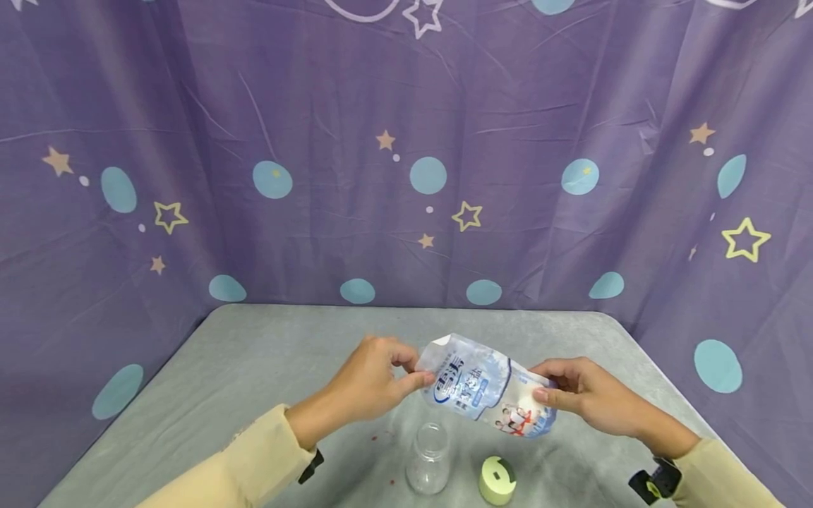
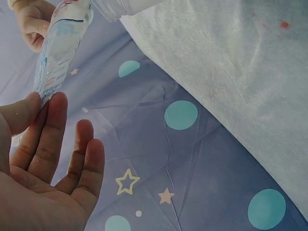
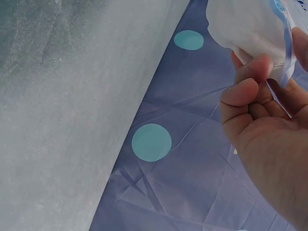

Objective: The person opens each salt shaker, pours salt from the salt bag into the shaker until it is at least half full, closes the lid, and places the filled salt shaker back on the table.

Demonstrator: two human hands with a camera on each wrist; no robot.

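Observation:
A blue and white printed plastic pouch (image 1: 473, 381) is held between both hands above the table, tilted with its left end higher. My left hand (image 1: 373, 375) pinches the pouch's left end between thumb and fingers; in the left wrist view the two outer fingers (image 2: 89, 163) stand away from it. The right hand (image 1: 587, 395) grips the lower right end, thumb on the printed front. White contents show at that end of the pouch (image 3: 252, 31) in the right wrist view. Below the pouch stands a clear, lidless bottle (image 1: 429, 462), with a light green cap (image 1: 497, 480) beside it.
A grey cloth covers the table (image 1: 286, 353), with a few small red spots left of the bottle. Purple curtain (image 1: 356, 106) with stars and blue dots hangs behind and along both sides.

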